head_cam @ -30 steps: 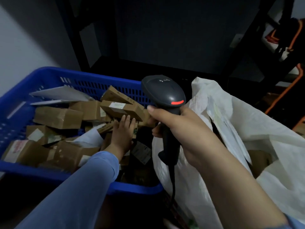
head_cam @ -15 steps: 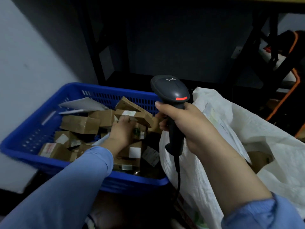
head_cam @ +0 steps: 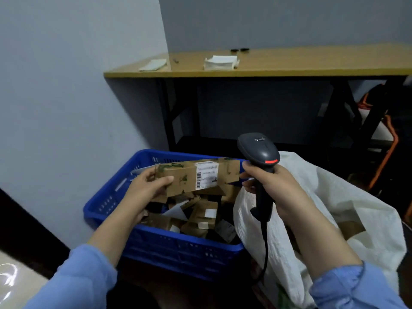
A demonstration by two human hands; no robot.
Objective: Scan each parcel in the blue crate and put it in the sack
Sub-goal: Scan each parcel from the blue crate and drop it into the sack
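My left hand (head_cam: 149,186) grips the left end of a long brown cardboard parcel (head_cam: 189,178) and holds it level above the blue crate (head_cam: 156,244). A white barcode label on the parcel faces me. My right hand (head_cam: 270,188) is closed round the handle of a dark grey barcode scanner (head_cam: 259,152), whose head sits just right of the parcel's right end and shows a red strip. Several more brown parcels lie in the crate. The open white sack (head_cam: 334,210) stands right of the crate, under my right forearm.
A wooden-topped table (head_cam: 267,65) with black legs stands behind the crate, with folded papers and a pen on it. A grey wall is at the left. Black and orange frames stand at the far right. The scanner's cable hangs down in front of the sack.
My left hand has taken a long parcel out of the crate and lifted it up beside the scanner. My head has tilted up, bringing the table top into view.
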